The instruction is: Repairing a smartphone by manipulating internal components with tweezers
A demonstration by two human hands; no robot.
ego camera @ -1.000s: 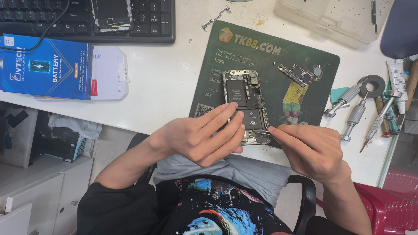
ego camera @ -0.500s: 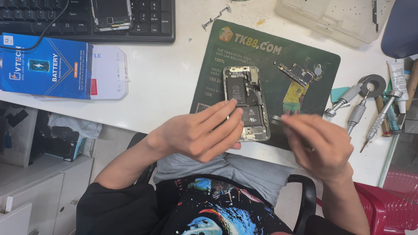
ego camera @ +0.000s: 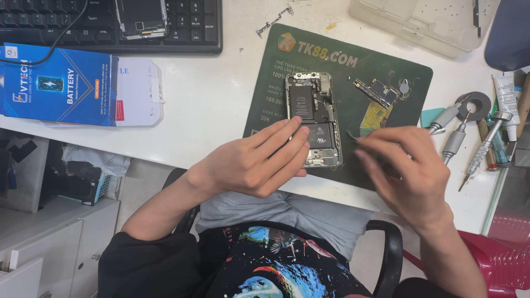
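An opened phone (ego camera: pixel 316 116) with its battery and innards showing lies on a dark green work mat (ego camera: pixel 287 83). My left hand (ego camera: pixel 259 160) rests flat on the mat, fingertips touching the phone's lower left edge. My right hand (ego camera: pixel 408 171), blurred, hovers right of the phone and pinches thin dark tweezers (ego camera: pixel 352 134) whose tip points toward the phone. A loose circuit board (ego camera: pixel 377 91) lies on the mat above my right hand.
Several screwdrivers (ego camera: pixel 469 138) lie right of the mat. A blue box (ego camera: pixel 55 85) on a white box sits at the left, beside a black keyboard (ego camera: pixel 83 25) carrying a phone part. A clear plastic case (ego camera: pixel 419 22) stands at the back right.
My right hand lifted off the phone's lower right edge and moved right and up, tweezers in its fingers. My left hand stayed put.
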